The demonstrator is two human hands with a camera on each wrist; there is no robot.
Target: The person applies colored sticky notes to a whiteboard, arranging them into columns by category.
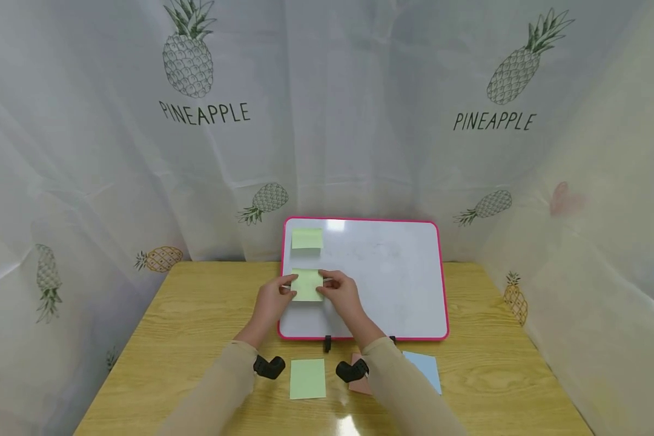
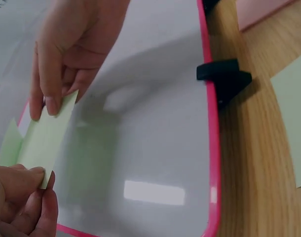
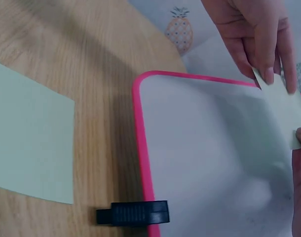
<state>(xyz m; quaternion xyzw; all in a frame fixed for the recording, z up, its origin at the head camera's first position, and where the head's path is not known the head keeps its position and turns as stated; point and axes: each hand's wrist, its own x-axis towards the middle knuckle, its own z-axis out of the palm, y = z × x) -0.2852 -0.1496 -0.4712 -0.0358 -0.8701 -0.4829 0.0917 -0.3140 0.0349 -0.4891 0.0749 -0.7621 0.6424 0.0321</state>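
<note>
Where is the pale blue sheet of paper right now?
In the head view the pale blue sheet of paper lies on the wooden table, in front of the pink-framed whiteboard, just right of the person's right sleeve.

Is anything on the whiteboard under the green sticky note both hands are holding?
Nothing visible: the green sticky note, pinched by the left hand and right hand, hangs over bare pink-framed whiteboard; another green note sits higher up.

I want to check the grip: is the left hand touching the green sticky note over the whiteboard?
Touching. In the left wrist view, the left hand pinches a corner of the green sticky note between thumb and finger.
</note>
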